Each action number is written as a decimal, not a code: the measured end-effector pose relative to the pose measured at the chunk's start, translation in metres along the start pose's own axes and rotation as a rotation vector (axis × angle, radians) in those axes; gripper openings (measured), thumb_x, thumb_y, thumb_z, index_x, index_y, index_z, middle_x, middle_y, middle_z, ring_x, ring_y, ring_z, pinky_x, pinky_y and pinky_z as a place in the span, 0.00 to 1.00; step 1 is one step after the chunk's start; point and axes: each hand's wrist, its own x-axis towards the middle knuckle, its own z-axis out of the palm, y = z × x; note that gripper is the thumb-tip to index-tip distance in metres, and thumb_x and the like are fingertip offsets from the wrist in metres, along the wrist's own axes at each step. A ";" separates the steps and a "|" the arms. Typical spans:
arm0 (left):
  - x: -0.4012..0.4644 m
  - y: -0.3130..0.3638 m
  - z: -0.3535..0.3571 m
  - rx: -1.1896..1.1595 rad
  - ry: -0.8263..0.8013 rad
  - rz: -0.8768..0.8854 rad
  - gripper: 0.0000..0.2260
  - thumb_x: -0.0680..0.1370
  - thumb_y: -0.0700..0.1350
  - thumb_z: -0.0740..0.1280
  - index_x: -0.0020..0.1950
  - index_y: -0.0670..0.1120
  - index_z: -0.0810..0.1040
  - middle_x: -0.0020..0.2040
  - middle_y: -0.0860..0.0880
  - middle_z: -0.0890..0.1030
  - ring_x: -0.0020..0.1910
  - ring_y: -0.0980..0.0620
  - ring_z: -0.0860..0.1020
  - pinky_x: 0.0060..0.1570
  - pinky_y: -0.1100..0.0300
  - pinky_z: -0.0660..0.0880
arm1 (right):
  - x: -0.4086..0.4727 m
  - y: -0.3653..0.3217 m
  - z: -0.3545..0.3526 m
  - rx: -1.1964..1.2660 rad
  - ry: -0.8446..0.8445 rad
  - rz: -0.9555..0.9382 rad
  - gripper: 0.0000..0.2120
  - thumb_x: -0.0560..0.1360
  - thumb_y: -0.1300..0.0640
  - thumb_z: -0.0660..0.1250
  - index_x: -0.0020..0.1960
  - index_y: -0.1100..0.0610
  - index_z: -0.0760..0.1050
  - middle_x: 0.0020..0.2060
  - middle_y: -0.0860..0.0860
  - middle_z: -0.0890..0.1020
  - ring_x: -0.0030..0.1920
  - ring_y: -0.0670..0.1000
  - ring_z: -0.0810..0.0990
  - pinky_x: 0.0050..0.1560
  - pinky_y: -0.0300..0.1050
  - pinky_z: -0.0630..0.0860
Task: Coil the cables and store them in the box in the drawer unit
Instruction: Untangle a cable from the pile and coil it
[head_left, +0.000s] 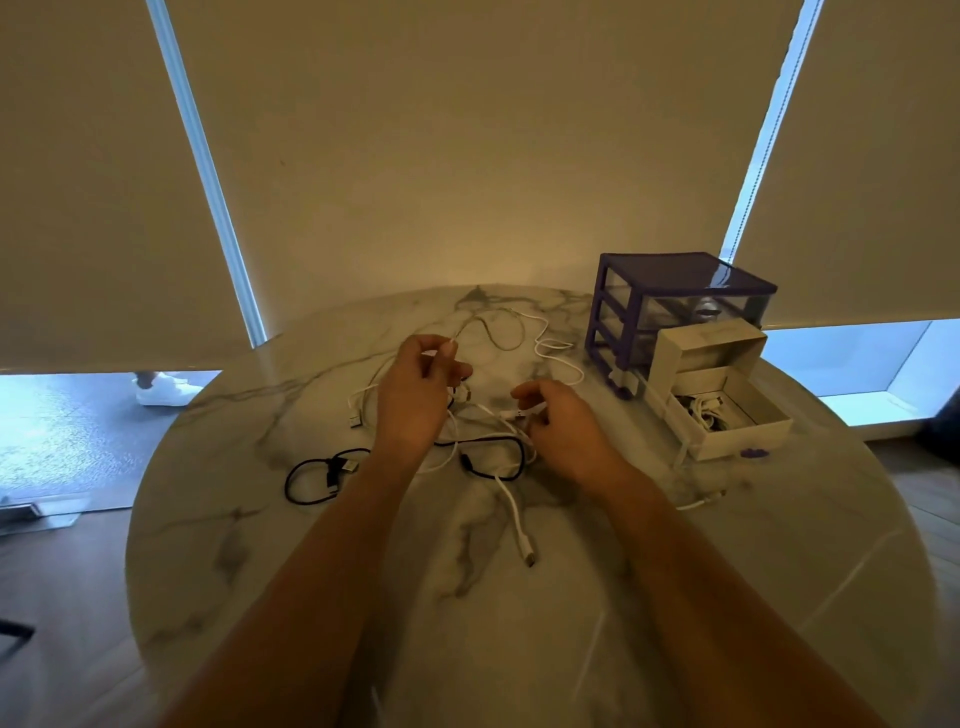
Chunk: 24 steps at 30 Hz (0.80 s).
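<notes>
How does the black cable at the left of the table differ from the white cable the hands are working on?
The black cable lies in a loose loop on the marble table, untouched; the white cable is lifted, pinched by the left hand and the right hand. The black cable sits apart at the left; the white cable runs through the tangle at the centre. Both remain outside the box.

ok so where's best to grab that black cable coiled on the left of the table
Probably pinch the black cable where its two plugs cross the loop at the right side, coming straight down from above. It lies flat on the table in a loose ring, so holding that crossing should keep the coil together.
</notes>
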 end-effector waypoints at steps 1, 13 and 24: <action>0.001 0.003 0.000 -0.039 0.000 0.010 0.03 0.81 0.49 0.61 0.50 0.53 0.74 0.38 0.55 0.82 0.38 0.61 0.80 0.39 0.69 0.74 | 0.000 0.000 0.001 0.017 0.013 0.013 0.15 0.76 0.68 0.62 0.59 0.53 0.74 0.55 0.50 0.76 0.48 0.46 0.75 0.41 0.29 0.69; -0.011 0.030 0.004 -0.315 -0.229 -0.059 0.14 0.79 0.54 0.64 0.44 0.44 0.80 0.24 0.53 0.65 0.24 0.57 0.65 0.42 0.58 0.79 | -0.001 -0.015 -0.010 -0.038 0.408 -0.223 0.18 0.77 0.49 0.66 0.66 0.50 0.73 0.59 0.50 0.70 0.58 0.47 0.69 0.58 0.39 0.69; -0.003 0.026 -0.014 -1.075 -0.401 -0.446 0.20 0.81 0.59 0.55 0.38 0.46 0.73 0.28 0.52 0.65 0.25 0.57 0.62 0.31 0.65 0.66 | -0.002 -0.016 -0.009 0.014 0.376 -0.122 0.10 0.79 0.46 0.61 0.54 0.49 0.76 0.38 0.46 0.79 0.40 0.48 0.79 0.43 0.52 0.79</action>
